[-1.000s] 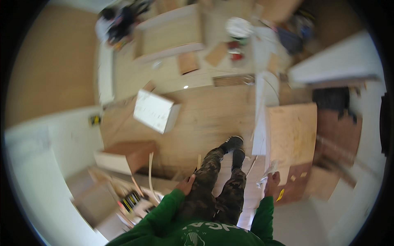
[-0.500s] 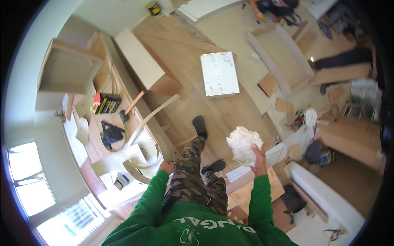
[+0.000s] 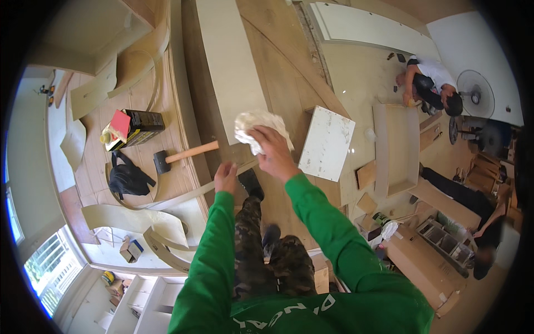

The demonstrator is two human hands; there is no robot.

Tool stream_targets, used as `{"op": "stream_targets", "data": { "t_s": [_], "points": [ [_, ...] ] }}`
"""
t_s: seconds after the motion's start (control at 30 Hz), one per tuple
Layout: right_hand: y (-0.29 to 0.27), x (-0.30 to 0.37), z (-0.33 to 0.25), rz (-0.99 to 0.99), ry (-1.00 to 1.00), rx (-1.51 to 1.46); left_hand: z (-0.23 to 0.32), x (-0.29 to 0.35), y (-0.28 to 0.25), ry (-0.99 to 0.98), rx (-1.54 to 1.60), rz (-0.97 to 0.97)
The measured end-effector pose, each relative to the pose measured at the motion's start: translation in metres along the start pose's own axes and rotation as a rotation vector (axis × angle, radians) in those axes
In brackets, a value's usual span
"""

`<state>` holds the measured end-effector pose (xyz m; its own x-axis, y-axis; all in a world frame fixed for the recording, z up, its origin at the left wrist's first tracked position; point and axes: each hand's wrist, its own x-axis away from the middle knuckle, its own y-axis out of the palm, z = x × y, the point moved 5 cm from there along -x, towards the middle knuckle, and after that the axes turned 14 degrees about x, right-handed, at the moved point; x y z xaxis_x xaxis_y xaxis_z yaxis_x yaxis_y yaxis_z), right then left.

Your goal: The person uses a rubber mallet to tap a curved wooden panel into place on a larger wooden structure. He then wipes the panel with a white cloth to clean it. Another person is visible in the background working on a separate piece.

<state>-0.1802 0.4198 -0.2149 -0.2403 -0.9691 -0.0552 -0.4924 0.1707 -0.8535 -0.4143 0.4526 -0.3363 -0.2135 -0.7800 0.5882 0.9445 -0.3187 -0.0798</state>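
The left arm (image 3: 210,250) rises nearly upright from the bottom edge to the left hand (image 3: 225,178), just left of the frame's centre, fingers partly bent. The right arm (image 3: 345,234) slants up and leftward from the lower right; the right hand (image 3: 275,156), slightly higher near the centre, has its fingers curled in a grip.

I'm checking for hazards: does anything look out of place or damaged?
Yes, the mallet on the bench: its wooden handle appears to jut past the bench's edge, where it might get bumped. The white box on the floor also looks spotted with dark marks, perhaps dirt or scuffs.
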Motion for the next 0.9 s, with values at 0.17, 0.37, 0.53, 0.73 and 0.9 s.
{"op": "stream_targets", "data": {
  "t_s": [0.17,0.37,0.53,0.73,0.9],
  "points": [
    [0.067,-0.082,0.012,-0.093,-0.050,0.368,0.035,-0.090,0.047,0.081,0.019,0.248],
    [0.113,-0.172,0.042,-0.060,-0.256,0.416,0.025,-0.108,0.065,-0.101,0.291,0.273],
    [0.131,-0.396,0.066,0.207,-0.283,0.501,0.018,-0.103,0.072,-0.190,0.288,0.368],
    [0.137,-0.641,0.086,0.255,-0.246,0.567,0.041,-0.103,0.074,-0.179,0.323,0.401],
    [0.143,-0.642,0.092,0.142,-0.215,0.491,0.044,-0.099,0.077,-0.203,0.336,0.416]
  ]
}}
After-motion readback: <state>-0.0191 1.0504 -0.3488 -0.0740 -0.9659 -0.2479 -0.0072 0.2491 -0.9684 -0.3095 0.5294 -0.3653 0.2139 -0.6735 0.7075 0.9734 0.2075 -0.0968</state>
